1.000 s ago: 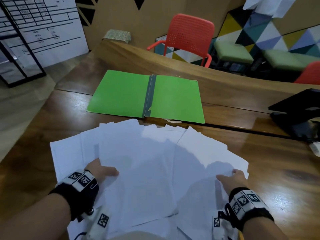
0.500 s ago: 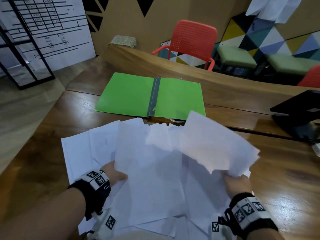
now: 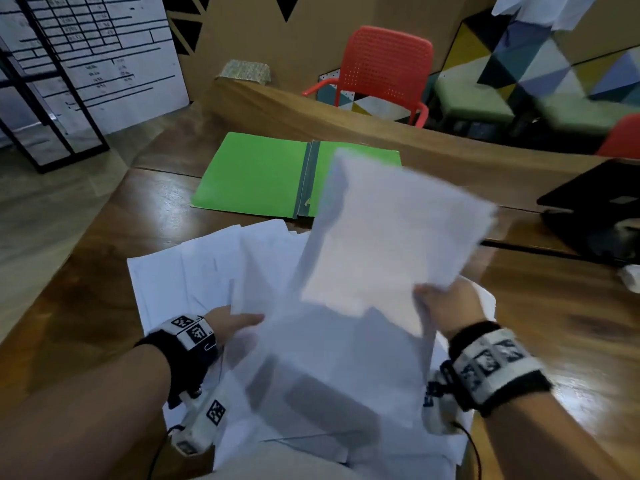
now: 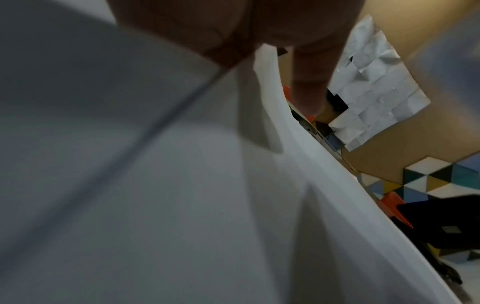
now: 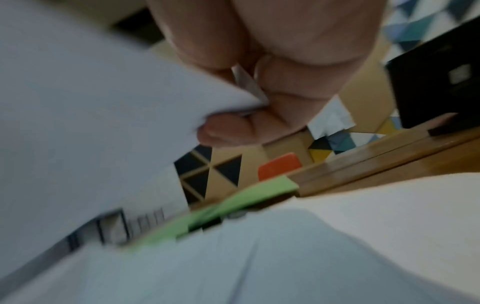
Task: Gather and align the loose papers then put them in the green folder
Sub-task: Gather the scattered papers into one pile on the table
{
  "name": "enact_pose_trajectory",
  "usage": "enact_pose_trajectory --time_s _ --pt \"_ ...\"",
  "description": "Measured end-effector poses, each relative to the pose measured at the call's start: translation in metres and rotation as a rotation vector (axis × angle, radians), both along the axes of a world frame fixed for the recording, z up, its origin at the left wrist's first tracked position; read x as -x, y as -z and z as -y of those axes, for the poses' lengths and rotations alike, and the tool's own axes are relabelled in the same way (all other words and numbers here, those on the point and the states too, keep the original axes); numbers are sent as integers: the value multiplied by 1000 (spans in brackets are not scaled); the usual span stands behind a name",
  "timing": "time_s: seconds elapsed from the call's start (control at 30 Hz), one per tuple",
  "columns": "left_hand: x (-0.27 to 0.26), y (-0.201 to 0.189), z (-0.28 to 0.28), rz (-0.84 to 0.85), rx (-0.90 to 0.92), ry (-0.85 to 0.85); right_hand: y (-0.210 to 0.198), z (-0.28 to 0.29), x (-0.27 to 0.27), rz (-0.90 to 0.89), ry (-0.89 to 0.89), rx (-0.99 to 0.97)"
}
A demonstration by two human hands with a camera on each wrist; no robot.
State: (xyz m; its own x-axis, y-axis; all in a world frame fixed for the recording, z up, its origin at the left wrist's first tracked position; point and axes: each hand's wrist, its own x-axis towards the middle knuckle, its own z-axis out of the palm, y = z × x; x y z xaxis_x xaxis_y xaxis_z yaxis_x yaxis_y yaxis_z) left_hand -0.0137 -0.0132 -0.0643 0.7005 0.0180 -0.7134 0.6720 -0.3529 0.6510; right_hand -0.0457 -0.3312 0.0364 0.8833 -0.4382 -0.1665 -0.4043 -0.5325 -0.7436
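The green folder (image 3: 256, 174) lies open and flat at the far side of the wooden table (image 3: 561, 327). Several loose white papers (image 3: 194, 271) are fanned out in front of it. My right hand (image 3: 446, 303) pinches the bottom corner of a raised sheet (image 3: 391, 230), which tilts up and covers part of the folder's right half. The right wrist view shows the right hand (image 5: 259, 92) with thumb and fingers clamped on that sheet (image 5: 91, 102), and the folder (image 5: 233, 205) beyond. My left hand (image 3: 235, 323) grips the pile's left side, thumb on top, fingers hidden beneath the papers (image 4: 155, 164).
A black laptop-like device (image 3: 595, 209) sits at the table's right edge. A raised wooden ledge (image 3: 346, 123) runs behind the folder, with a red chair (image 3: 384, 71) past it. The table's left edge drops to the floor.
My right hand has lifted one sheet off the spread and raised it higher, so it now overlaps the folder. My left hand has slid inward under the papers.
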Motion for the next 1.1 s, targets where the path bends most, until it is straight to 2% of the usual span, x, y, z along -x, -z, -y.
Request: enact_pose_trajectory --time_s 0.07,0.13,0.17,0.23,0.27,0.33,0.37,0.4,0.47,0.53,0.6,0.67,0.8,0.9,0.97,1.1 --pt "3 -5 8 -76 114 -74 33 -14 7 -145 -91 64" --pt "4 -4 16 -106 153 -110 53 -28 15 -249 -178 -4" --pt "6 -5 19 -106 120 -67 61 -33 17 -284 -232 -50" --pt "9 -10 26 -64 -67 97 65 -35 21 -330 -249 -168" --pt "11 -13 29 -33 -131 127 66 -30 20 -335 -201 -123" --pt "12 -13 31 -24 -169 124 68 -8 20 -396 -15 145" --pt "12 -12 32 -20 -177 122 68 3 21 -432 94 212" --pt "14 -11 33 -8 -181 108 66 12 23 -460 179 188" --pt "13 -9 34 12 -202 109 68 22 28 -459 200 22" --pt "13 -5 35 10 -240 113 71 23 32 -465 61 -69" --pt "13 -4 36 36 -242 114 70 21 35 -447 20 -109" --pt "14 -5 37 44 -229 121 65 26 36 -443 38 -86" --pt "12 -12 37 73 -241 87 61 50 42 -458 139 106" --pt "8 -16 34 59 -237 70 66 57 49 -404 147 -28" --pt "7 -17 32 46 -235 68 67 57 54 -430 147 -147" --pt "10 -18 35 62 -251 78 44 70 52 -359 189 67"
